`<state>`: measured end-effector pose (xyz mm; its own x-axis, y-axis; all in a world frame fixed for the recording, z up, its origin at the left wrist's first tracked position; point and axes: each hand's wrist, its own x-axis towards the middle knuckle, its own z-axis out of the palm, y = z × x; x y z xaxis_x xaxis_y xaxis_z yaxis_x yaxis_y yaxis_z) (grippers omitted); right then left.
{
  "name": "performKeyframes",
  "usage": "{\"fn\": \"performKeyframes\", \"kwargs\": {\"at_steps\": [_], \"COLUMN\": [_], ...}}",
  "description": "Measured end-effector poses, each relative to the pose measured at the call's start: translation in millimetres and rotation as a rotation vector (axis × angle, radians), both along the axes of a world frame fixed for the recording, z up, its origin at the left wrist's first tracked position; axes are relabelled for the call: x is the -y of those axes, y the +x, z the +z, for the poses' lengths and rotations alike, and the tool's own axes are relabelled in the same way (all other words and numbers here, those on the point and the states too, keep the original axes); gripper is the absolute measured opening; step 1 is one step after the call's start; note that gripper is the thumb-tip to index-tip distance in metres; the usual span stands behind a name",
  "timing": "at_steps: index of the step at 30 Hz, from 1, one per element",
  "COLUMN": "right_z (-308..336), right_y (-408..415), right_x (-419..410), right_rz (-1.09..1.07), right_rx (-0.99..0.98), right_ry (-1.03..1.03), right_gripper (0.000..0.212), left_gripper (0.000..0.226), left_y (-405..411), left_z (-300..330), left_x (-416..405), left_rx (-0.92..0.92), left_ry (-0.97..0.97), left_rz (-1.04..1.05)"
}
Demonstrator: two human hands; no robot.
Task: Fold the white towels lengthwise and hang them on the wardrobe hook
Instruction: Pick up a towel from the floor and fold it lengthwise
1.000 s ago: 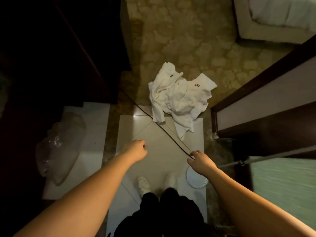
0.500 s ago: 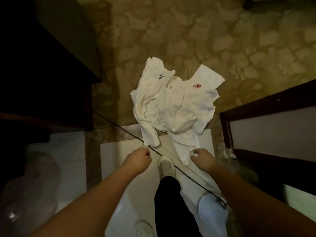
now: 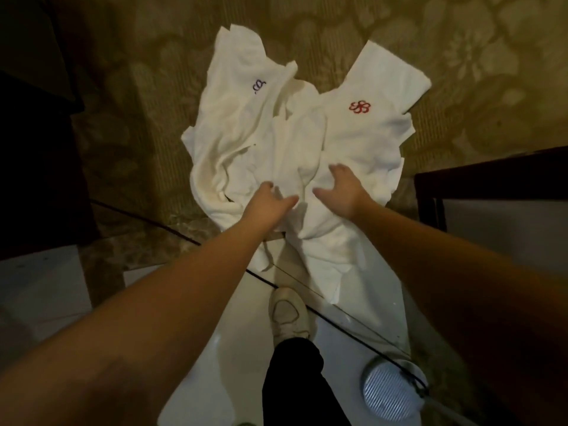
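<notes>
Both hands, left hand (image 3: 270,199) and right hand (image 3: 341,192), are spread open with nothing held, poised over the near middle of the crumpled white towels (image 3: 295,142) heaped on the floor, stretching away ahead; neither hand is clearly nearer.

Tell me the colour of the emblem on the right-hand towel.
Red emblem, clearest in the head view.

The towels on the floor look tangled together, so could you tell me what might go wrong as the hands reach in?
1. The white towels lie overlapped in one crumpled heap, so the left hand or right hand may lift two at once.
2. A black cable runs under the heap's near edge and could snag a lifted towel.
3. The shoe stands close to the trailing corner and might step on it.
</notes>
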<state>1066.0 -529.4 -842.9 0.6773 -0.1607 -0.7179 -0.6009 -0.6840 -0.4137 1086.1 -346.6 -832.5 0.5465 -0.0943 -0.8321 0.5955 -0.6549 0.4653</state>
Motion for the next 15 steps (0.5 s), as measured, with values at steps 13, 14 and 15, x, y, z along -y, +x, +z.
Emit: {"fn": "performKeyframes", "kwargs": {"at_steps": [13, 14, 15], "right_z": [25, 38, 53], "right_y": [-36, -50, -62], "right_x": [-53, -54, -56], "right_rz": [-0.545, -0.530, -0.523], "right_rx": [-0.153, -0.181, -0.210], "right_ry": [0.478, 0.525, 0.577], "right_gripper": [0.032, 0.025, 0.022], "left_gripper": [0.050, 0.042, 0.034], "left_y": [-44, -55, -65], "left_z": [23, 33, 43], "left_x": [-19, -23, -25], "left_rx": [-0.318, -0.346, -0.359], "left_ry": [-0.376, -0.396, -0.405], "left_rz": [0.409, 0.513, 0.603]}}
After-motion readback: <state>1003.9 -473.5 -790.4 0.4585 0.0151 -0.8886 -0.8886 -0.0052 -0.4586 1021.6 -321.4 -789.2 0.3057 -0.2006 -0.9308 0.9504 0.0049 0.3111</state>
